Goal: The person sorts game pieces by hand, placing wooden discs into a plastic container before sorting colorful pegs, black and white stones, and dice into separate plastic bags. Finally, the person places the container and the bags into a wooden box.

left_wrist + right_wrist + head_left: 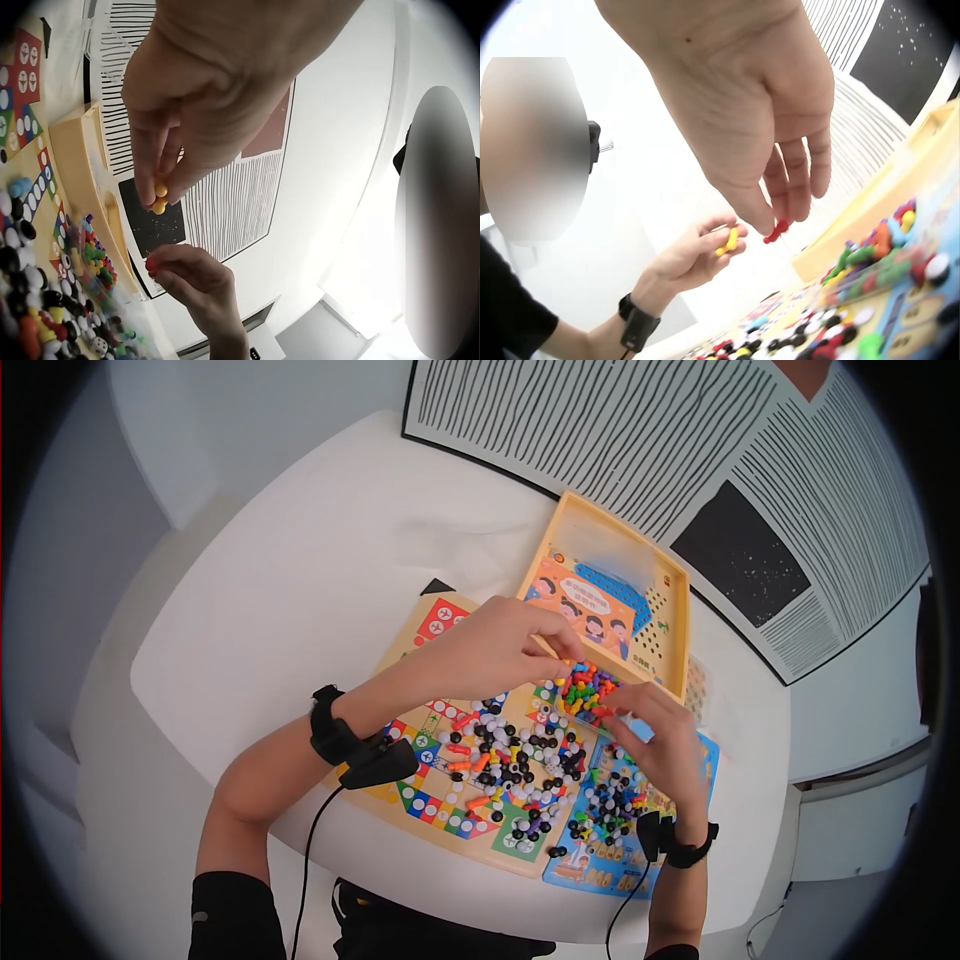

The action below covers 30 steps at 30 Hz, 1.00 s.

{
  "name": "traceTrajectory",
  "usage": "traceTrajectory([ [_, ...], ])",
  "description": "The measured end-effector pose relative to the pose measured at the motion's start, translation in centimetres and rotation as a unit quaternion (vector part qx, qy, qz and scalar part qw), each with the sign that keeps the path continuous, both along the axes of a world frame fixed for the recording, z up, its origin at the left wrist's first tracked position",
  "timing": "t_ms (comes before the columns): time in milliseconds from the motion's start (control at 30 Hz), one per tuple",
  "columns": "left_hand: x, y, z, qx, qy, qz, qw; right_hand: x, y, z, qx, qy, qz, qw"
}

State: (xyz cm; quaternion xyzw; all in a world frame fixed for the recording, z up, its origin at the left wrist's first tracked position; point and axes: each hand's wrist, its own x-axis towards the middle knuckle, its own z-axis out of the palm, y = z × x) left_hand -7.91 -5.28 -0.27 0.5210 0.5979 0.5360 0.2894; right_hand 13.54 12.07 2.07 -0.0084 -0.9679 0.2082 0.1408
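My left hand (495, 645) pinches yellow game pawns (160, 196) between thumb and fingertips; they show as two rounded yellow heads in the left wrist view. Opposite it, my right hand (660, 740) holds a small red pawn (778, 231) at its fingertips. Both hands hover close over a clear container (840, 292) heaped with coloured pawns (588, 688). Below the hands, a mixed pile of black and white pieces (515, 755), with red, orange and yellow pawns among them, covers much of a printed game board (400, 795).
A yellow box tray (683, 620) with an orange booklet (575, 605) stands behind the container. On the right, a blue board (570, 875) carries more small pieces. A striped picture (590, 420) leans at the back of the white table (250, 560).
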Motion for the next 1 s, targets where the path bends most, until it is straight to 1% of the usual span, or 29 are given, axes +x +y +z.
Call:
traceTrajectory([
  [33, 0.3, 0.2, -0.1, -0.003, 0.005, -0.009, 1.0, 0.5, 0.8, 0.2, 0.024, 0.026, -0.049, 0.998],
  [67, 0.6, 0.3, -0.2, -0.028, -0.037, -0.023, 0.999, 1.0, 1.6, 0.3, 0.026, 0.059, -0.06, 0.996],
  [100, 0.9, 0.4, -0.2, -0.054, -0.078, -0.037, 0.995, 1.7, 2.3, 0.7, 0.022, 0.066, -0.071, 0.995],
  [133, 1.2, 0.6, -0.3, -0.06, -0.072, -0.046, 0.995, 2.5, 2.9, 1.2, -0.009, 0.079, -0.106, 0.991],
  [167, 1.5, 0.7, -0.5, -0.083, -0.072, -0.036, 0.993, 3.2, 3.3, 1.6, -0.041, 0.092, -0.14, 0.985],
  [200, 1.9, 1.0, -0.6, -0.106, -0.073, -0.028, 0.991, 3.7, 3.8, 2.1, -0.038, 0.103, -0.138, 0.984],
  [233, 2.4, 1.4, -0.2, -0.115, -0.066, -0.04, 0.99, 4.2, 4.0, 2.5, -0.045, 0.109, -0.152, 0.981],
  [300, 3.1, 2.2, 1.1, -0.138, -0.069, -0.033, 0.987, 4.8, 4.4, 3.1, -0.061, 0.119, -0.145, 0.98],
  [333, 3.3, 2.9, 1.0, -0.146, -0.06, -0.04, 0.987, 5.1, 4.5, 3.2, -0.069, 0.119, -0.15, 0.979],
  [400, 3.7, 4.6, 0.0, -0.1, -0.024, -0.053, 0.993, 5.4, 4.7, 3.0, -0.084, 0.128, -0.153, 0.976],
  [467, 4.2, 6.5, -1.1, -0.093, -0.006, -0.068, 0.993, 5.7, 4.7, 2.9, -0.095, 0.136, -0.156, 0.974],
  [533, 4.4, 7.2, -1.3, -0.083, 0.009, -0.081, 0.993, 5.7, 4.6, 3.0, -0.085, 0.137, -0.144, 0.976],
  [567, 4.3, 7.4, -1.2, -0.086, 0.118, -0.049, 0.988, 5.6, 4.6, 3.0, -0.089, 0.141, -0.15, 0.975],
  [600, 4.1, 7.5, -1.2, -0.087, 0.224, -0.017, 0.97, 5.6, 4.6, 2.9, -0.08, 0.146, -0.146, 0.975],
  [667, 3.0, 6.3, -0.4, -0.082, 0.224, -0.015, 0.971, 5.7, 4.8, 2.5, -0.078, 0.147, -0.147, 0.975],
  [733, 1.4, 4.1, 0.9, -0.077, 0.222, -0.012, 0.972, 5.7, 5.0, 2.1, -0.073, 0.106, -0.136, 0.982],
  [767, 0.6, 2.5, 1.7, -0.111, 0.245, -0.041, 0.962, 5.7, 5.0, 2.0, -0.078, 0.106, -0.137, 0.982],
  [800, 0.1, 1.2, 2.3, -0.146, 0.267, -0.068, 0.95, 5.6, 5.1, 1.8, -0.067, 0.083, -0.143, 0.984],
  [833, -0.1, 0.2, 2.8, -0.153, 0.267, -0.067, 0.949, 5.5, 5.0, 1.5, -0.057, 0.06, -0.147, 0.986],
  [900, -0.5, -1.7, 3.3, -0.236, 0.294, -0.159, 0.913, 5.3, 4.8, 1.4, -0.062, 0.047, -0.148, 0.986],
  [933, -0.3, -2.2, 3.1, -0.258, 0.302, -0.164, 0.903, 5.1, 4.6, 1.3, -0.06, 0.033, -0.151, 0.986],
  [967, 0.2, -2.5, 3.0, -0.268, 0.297, -0.155, 0.903, 4.9, 4.3, 1.2, -0.068, 0.03, -0.139, 0.987],
  [1000, 0.7, -2.5, 2.8, -0.295, 0.322, -0.168, 0.884, 4.9, 4.1, 1.0, -0.064, 0.027, -0.134, 0.989],
])
